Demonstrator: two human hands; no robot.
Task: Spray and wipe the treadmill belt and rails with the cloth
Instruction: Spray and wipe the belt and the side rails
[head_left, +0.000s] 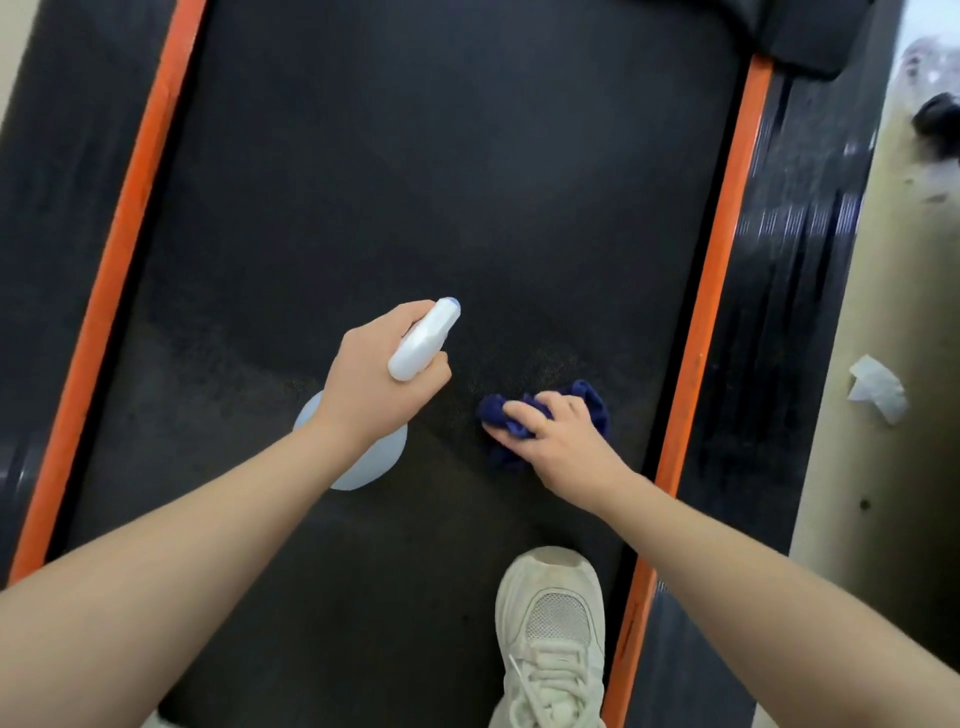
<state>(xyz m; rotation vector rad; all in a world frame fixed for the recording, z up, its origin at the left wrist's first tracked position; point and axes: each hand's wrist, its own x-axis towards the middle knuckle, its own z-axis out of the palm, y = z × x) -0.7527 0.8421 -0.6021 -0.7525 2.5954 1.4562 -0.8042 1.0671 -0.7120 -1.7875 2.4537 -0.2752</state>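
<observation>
Down on the treadmill belt, close to its right edge, I see my right hand with its fingers curled over the dark blue cloth, which is bunched up and pressed flat against the belt just beside the right orange strip. My left hand holds the spray bottle by its neck, the grip closed around it, and the white nozzle points forward over the belt; I cannot tell if a finger is on the trigger, because the head of the bottle hides it. About progress, I judge that the work is in the middle: the belt around and in front of the cloth shows a fine speckled patch, probably spray mist, so this zone seems to be sprayed and now under wiping. The far part of the belt looks plain and dry, so I think it is still to do. Both side rails, the left rail and the glossy right rail, have no cloth on them now, and I cannot say if they were cleaned. The only container is the bottle (its body is pale and translucent, mostly hidden under my wrist), and the level of liquid inside is not readable.
</observation>
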